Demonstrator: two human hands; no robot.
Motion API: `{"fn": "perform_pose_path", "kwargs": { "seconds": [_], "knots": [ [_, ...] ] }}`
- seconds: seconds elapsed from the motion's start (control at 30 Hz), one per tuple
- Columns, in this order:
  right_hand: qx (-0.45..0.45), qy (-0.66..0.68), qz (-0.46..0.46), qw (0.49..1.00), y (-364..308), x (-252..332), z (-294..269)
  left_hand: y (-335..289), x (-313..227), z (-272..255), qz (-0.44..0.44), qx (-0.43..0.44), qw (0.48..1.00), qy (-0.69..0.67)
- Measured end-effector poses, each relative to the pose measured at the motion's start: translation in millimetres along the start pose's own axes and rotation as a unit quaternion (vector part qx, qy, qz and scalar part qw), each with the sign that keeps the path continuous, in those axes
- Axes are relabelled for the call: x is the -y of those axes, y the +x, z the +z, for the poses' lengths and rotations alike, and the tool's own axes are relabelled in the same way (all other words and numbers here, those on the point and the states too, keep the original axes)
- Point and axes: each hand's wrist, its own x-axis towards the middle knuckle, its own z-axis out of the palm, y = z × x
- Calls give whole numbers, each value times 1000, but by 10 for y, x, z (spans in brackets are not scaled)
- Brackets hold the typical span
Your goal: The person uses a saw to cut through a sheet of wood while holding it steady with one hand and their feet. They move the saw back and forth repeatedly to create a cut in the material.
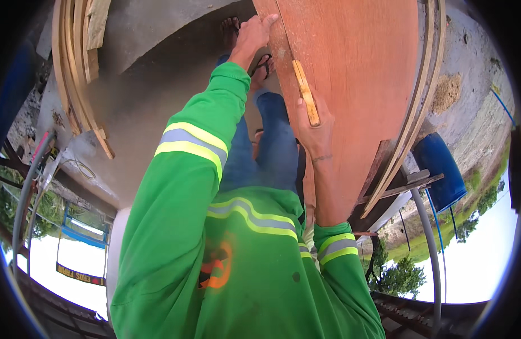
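A wide reddish-brown plywood sheet (356,85) stretches away in front of me. My right hand (317,121) is closed around the yellowish wooden handle of a handsaw (304,90) over the sheet. From the handle's far end a thin dark line runs along the sheet, close to its left edge; I cannot tell how much of it is blade and how much is cut. Farther off, my left hand (254,37) grips the sheet's left edge, with a finger stretched over the top beside that line. Its other fingers are partly hidden.
Long wooden strips (421,121) lie along the sheet's right side. More lumber (74,62) rests at the far left. A blue barrel (439,169) stands to the right, near a grey pole (428,243). My feet in sandals (263,68) are on the concrete floor (153,107) beside the sheet.
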Motion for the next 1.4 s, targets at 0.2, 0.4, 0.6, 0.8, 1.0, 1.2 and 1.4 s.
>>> {"fn": "perform_pose_path", "kwargs": {
  "seconds": [0.2, 0.4, 0.6, 0.8, 1.0, 1.2, 1.4],
  "knots": [
    [6, 14, 25, 1000, -2158, -422, -1122, -181, 21, 136, -50, -3, 999, -16],
    [-51, 48, -109, 992, 327, -240, 137, 60, 21, 81, -23, -47, 999, 7],
    [19, 61, 40, 997, -1885, -121, -1039, -53, -70, -52, -52, 4, 998, -36],
    [-42, -23, -97, 994, -472, -422, -159, -129, -114, 58, -60, -19, 998, -20],
    [11, 0, 25, 1000, -997, -186, -590, -141, -211, -184, -59, 32, 996, -63],
    [-18, -8, -123, 992, -1453, -540, -722, -94, -6, -6, -58, -41, 997, -21],
    [-36, 25, -53, 998, 191, -45, 20, -88, -160, -174, -29, 25, 998, -52]
  ]
}}
